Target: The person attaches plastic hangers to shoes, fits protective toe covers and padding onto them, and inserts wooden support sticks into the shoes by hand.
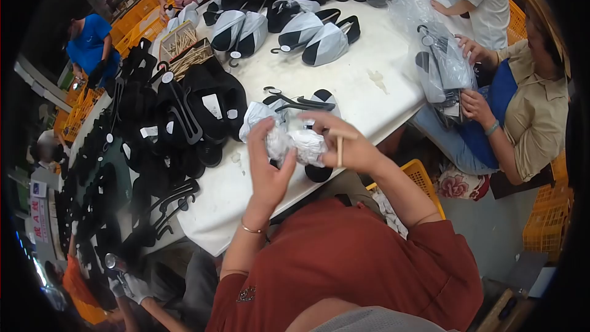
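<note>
My left hand [268, 175] curves around one side of a crumpled wad of thin white paper [307, 146], above the near edge of the table. Across from it, my right hand [362, 152] has its fingertips on the same wad. A pale wooden T-shaped stick [340, 150] is tucked in that right hand, its shaft pointing down. Just behind my hands lies a black shoe hanger [295, 102], beside a grey-white paper-wrapped piece [255, 115]. Part of a black shoe [318, 174] shows below my right hand; the rest is hidden.
Black shoes [212, 92] with hangers crowd the left side. Paper-stuffed shoes [326, 43] lie farther back, near a box of wooden sticks [181, 43]. At right, a person handles a plastic-bagged pair [439, 61]. A yellow crate [424, 181] stands below the table edge.
</note>
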The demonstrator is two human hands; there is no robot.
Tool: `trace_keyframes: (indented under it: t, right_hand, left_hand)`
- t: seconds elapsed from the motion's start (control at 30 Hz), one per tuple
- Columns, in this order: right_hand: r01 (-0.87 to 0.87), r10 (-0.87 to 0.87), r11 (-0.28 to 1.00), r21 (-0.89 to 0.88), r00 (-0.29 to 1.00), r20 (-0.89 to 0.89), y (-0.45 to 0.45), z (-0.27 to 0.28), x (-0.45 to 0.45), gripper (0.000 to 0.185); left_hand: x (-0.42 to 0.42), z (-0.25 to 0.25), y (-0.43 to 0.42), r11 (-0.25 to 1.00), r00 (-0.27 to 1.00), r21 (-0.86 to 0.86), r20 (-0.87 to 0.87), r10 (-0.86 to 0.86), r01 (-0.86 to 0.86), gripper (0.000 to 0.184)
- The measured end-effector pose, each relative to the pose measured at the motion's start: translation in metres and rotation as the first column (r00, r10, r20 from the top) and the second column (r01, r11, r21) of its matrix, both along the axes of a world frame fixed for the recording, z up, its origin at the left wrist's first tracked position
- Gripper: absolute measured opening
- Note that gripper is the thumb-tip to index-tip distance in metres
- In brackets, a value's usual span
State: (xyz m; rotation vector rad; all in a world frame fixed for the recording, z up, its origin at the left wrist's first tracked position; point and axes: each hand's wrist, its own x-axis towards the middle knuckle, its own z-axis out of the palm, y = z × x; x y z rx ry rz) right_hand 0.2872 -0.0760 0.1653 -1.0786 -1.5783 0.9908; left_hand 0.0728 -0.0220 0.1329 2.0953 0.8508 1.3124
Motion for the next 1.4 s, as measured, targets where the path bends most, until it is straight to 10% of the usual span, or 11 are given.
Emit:
trace_keyframes:
  t: [0.03, 0.27, 0.57, 0.63, 0.87, 1.17, 1.4]
  right_hand:
    - [-0.035, 0.004, 0.988, 0.150, 0.979, 0.204, -0.008, -0.001, -0.001, 0.087]
    - [-0.007, 0.022, 0.996, -0.087, 0.984, 0.175, -0.073, -0.025, 0.036, 0.087]
    - [0.278, -0.223, 0.940, -0.196, 0.940, 0.259, -0.156, -0.074, 0.091, 0.057]
    - [0.399, -0.341, 0.916, -0.029, 0.816, 0.466, -0.171, -0.098, 0.097, 0.054]
    - [0.792, -0.095, 0.591, -0.153, 0.256, 0.962, -0.262, -0.276, 0.176, 0.055]
    - [0.787, 0.358, 0.311, -0.533, 0.423, 0.833, -0.311, -0.339, 0.194, 0.064]
    - [0.722, 0.006, 0.301, -0.623, 0.652, 0.758, -0.297, -0.390, 0.206, 0.055]
  left_hand:
    - [0.005, -0.003, -0.009, 0.994, 0.997, -0.088, 0.059, -0.053, 0.058, 0.066]
    - [0.041, -0.026, -0.041, 0.720, 0.761, -0.252, 0.134, -0.635, 0.646, 0.103]
    - [0.101, -0.075, -0.075, 0.289, 0.413, -0.459, 0.197, -0.889, 0.840, 0.094]
    - [0.103, -0.083, -0.077, 0.547, 0.554, -0.459, -0.133, -0.822, 0.700, 0.090]
    - [0.080, -0.064, -0.071, 0.566, 0.567, -0.502, -0.171, -0.806, 0.654, 0.055]
    - [0.057, -0.037, -0.041, 0.806, 0.730, -0.218, -0.342, -0.591, 0.551, 0.045]
    - [0.054, -0.011, 0.074, 0.957, 0.804, 0.172, -0.587, -0.091, 0.234, 0.053]
